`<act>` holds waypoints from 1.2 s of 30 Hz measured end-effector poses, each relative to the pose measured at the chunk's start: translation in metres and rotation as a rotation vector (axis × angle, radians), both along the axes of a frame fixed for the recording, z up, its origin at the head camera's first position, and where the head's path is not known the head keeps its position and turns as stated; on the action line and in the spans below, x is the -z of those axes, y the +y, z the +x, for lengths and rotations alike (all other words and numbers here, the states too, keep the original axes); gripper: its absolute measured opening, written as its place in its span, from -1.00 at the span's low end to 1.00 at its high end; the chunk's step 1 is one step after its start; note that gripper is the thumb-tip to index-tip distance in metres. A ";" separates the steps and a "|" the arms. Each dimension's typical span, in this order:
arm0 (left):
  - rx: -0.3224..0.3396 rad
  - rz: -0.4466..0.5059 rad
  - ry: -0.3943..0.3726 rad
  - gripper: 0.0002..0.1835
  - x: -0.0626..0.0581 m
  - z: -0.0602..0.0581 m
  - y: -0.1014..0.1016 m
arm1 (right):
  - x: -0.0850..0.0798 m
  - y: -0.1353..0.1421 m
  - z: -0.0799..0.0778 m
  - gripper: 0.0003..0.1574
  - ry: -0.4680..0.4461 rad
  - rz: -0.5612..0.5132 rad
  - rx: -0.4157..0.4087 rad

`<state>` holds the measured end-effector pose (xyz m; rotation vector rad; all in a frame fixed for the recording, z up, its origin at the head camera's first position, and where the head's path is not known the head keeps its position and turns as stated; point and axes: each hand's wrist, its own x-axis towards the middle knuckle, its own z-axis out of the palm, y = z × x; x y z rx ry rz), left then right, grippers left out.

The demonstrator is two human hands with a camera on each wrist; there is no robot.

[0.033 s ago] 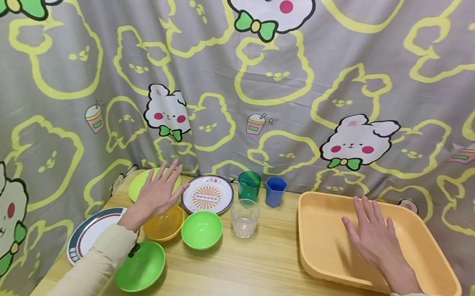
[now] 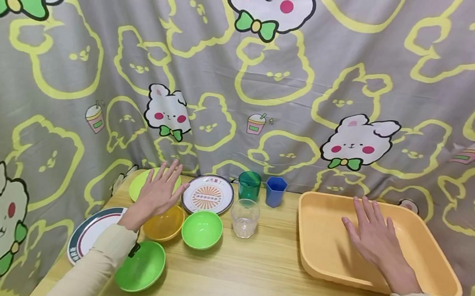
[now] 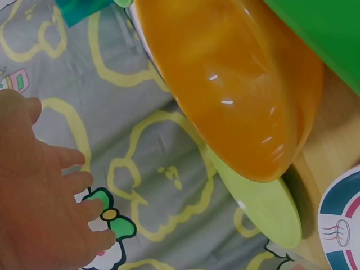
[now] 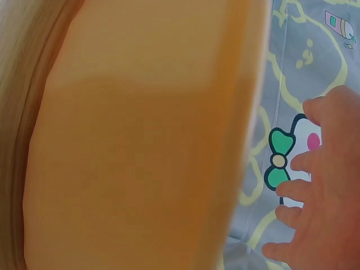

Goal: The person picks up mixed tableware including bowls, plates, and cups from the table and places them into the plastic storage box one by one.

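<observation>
My left hand (image 2: 157, 197) hovers with straight, spread fingers over the yellow-green plate (image 2: 138, 184) and the orange bowl (image 2: 164, 225), holding nothing. Held flat above the orange-yellow tray (image 2: 319, 245), my right hand (image 2: 374, 234) is likewise bare, its fingers extended. A bright green bowl (image 2: 202, 230) sits right of the orange one, and a darker green bowl (image 2: 142, 269) lies nearer, partly behind the left sleeve. In the left wrist view the orange bowl (image 3: 225, 84) looms large beside the hand (image 3: 50, 197). The right wrist view has the tray (image 4: 135, 157) next to the hand (image 4: 320, 191).
Behind the bowls lies a white patterned plate (image 2: 207, 194). A clear cup (image 2: 244, 219), a dark green cup (image 2: 249, 186) and a blue cup (image 2: 275, 191) stand mid-table. At left, a blue-rimmed plate (image 2: 91, 234) is partly covered by the sleeve. A printed curtain (image 2: 269, 98) hangs behind the table.
</observation>
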<state>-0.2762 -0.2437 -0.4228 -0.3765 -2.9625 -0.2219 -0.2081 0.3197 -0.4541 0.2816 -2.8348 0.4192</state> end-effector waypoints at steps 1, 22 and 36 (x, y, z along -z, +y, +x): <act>-0.001 0.000 0.001 -0.23 0.000 0.000 0.000 | 0.000 0.000 0.000 -0.06 -0.001 0.000 -0.002; -0.007 0.049 -0.049 -0.23 -0.004 0.008 -0.007 | 0.003 -0.014 0.003 -0.08 0.088 -0.038 -0.034; -0.020 0.089 0.003 -0.26 0.003 0.022 -0.030 | 0.004 -0.051 0.019 -0.12 0.135 -0.131 -0.055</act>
